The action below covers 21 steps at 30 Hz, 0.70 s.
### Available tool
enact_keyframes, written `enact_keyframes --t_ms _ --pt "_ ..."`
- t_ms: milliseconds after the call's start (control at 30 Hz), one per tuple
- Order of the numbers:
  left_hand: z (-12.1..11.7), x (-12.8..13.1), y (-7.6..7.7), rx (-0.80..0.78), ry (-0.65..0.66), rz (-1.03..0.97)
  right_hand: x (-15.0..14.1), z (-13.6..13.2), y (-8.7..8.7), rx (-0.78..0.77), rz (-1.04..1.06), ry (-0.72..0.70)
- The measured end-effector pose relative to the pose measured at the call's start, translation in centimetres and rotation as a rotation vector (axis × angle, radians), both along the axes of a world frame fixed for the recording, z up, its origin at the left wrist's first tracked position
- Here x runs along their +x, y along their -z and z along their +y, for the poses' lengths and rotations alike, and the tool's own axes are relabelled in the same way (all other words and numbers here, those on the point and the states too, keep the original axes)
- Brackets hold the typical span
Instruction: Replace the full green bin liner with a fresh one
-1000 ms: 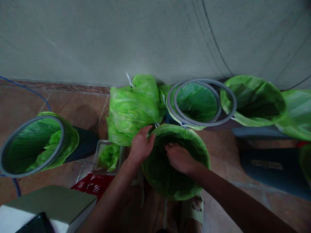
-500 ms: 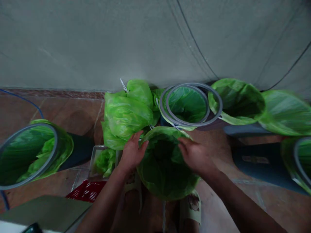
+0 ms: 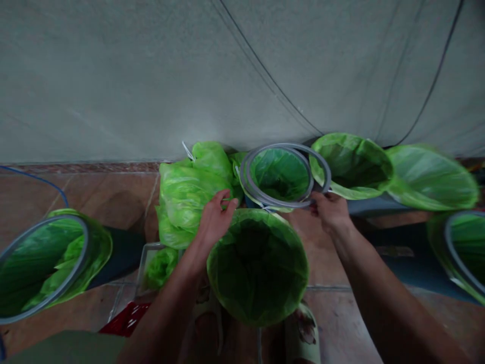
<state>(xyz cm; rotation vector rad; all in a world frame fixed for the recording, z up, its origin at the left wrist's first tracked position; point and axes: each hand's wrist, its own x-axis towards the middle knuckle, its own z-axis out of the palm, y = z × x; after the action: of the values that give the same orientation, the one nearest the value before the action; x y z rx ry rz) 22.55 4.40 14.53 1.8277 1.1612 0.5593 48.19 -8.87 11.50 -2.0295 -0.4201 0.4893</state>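
Note:
Between my feet stands a bin lined with a green plastic bag (image 3: 257, 273), its mouth spread wide and the bag folded over the rim. My left hand (image 3: 216, 217) hovers at this bin's upper left edge, thumb and fingers apart, holding nothing. Beyond it, against the wall, another bag-lined bin (image 3: 280, 174) has two grey rings on top. The larger, loose grey ring (image 3: 325, 169) sits off-centre to the right. Its lower right edge is pinched in the fingers of my right hand (image 3: 330, 210); the fingertips are partly hidden.
Tied green bags (image 3: 185, 197) lie against the wall, above a clear tray (image 3: 142, 268) of green bags. A ringed bin (image 3: 89, 247) stands left, a red basket (image 3: 127, 318) below. On the right are more lined bins (image 3: 352, 167) and a ringed bin (image 3: 450, 253).
My right hand has left the near bin's mouth, moved up and right, and taken hold of the loose grey ring. My left hand stays by the near bin. The view has shifted slightly.

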Motion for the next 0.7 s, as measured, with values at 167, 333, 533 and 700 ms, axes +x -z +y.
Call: enact_keyframes --t_ms 167,333,533,700 --pt "-2.5 -3.5 -2.4 -0.194 -0.163 -0.187 -4.9 -6.4 -3.8 -0.082 0.113 -0.241" --pt "-7.4 -7.4 -3.6 -0.392 -0.095 -0.096 -9.1 -13.1 -3.7 -0.291 0.119 -0.392" --pt "-10.2 -9.7 -2.2 -0.360 0.025 0.093 -10.8 -15.9 -2.3 -0.461 -0.066 -0.390" --pt "-10.2 -10.8 -1.5 -0.364 0.037 0.179 -11.7 -15.7 -1.4 -0.388 -0.057 -0.433"
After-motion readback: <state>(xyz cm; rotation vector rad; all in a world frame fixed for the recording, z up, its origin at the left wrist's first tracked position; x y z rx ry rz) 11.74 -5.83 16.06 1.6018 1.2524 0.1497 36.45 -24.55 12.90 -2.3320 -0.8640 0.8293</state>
